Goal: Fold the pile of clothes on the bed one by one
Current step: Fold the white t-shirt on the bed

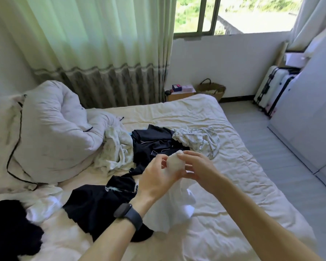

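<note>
At my eight o'clock a black top (94,206) lies on the bed (233,166), I think for a later turn. My left hand (158,174) pinches a white cloth (175,162) and my right hand (194,166) pinches its other side, so I can roll its top into a ball. I hold it up in front of me. Its long side runs from twelve to six, loose end hanging down. A pale spotty cloth (196,142) lies at one o'clock
</note>
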Tool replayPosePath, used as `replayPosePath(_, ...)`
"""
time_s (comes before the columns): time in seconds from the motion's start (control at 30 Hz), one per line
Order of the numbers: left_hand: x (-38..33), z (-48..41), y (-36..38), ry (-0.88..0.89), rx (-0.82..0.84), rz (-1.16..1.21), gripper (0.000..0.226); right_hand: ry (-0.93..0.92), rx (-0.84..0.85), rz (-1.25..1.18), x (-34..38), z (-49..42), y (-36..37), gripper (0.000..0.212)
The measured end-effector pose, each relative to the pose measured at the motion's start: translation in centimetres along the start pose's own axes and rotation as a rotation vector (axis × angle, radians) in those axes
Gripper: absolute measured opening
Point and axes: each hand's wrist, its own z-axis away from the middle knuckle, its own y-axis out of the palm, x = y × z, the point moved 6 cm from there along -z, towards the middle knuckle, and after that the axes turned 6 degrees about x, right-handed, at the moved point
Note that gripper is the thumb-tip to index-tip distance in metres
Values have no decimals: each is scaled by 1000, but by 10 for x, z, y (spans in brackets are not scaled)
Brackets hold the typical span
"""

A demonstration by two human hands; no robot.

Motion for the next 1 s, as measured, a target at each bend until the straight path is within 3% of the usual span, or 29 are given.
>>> replayPosePath(0.1, -5, -10, -26, 109, 9, -90, 28, 0, 99, 86, 6, 2, 19, 22)
replayPosePath(0.2, -3, -24, -39, 140, 109, 0, 14, -26, 26, 82, 3, 2, 11, 20)
replayPosePath(0.33, 1, -45, -66, 65, 200, 206, 17, -21, -262, 89, -18, 8, -24, 13)
replayPosePath(0.4, -6, -51, -78, 84, 257, 258, 17, -17, -319, 171, -30, 9, -33, 22)
replayPosePath(0.6, -48, -63, -119, 144, 357, 249, 31, -75, -216, 503, -25, -18, -9, 60)
replayPosePath(0.67, -64, -67, -138, 179, 359, 226, 31, -21, -135, 606, -23, -32, 1, 50)
replayPosePath(0.7, -73, -69, -149, 205, 352, 209, 31, -15, -120, 658, -21, -38, 4, 32)
replayPosePath(0.73, -80, -71, -161, 223, 338, 179, 31, -30, -134, 712, -15, -42, 5, 9)
replayPosePath(0.83, -90, -81, -207, 238, 217, -130, 48, -181, -260, 804, 37, -44, -7, 30)
replayPosePath(0.93, -85, -91, -252, 176, 47, -556, 51, -348, -372, 744, 117, -32, -23, 16)
replayPosePath(1.0, -84, -92, -268, 150, -33, -612, 46, -403, -369, 734, 159, -28, -24, 13)
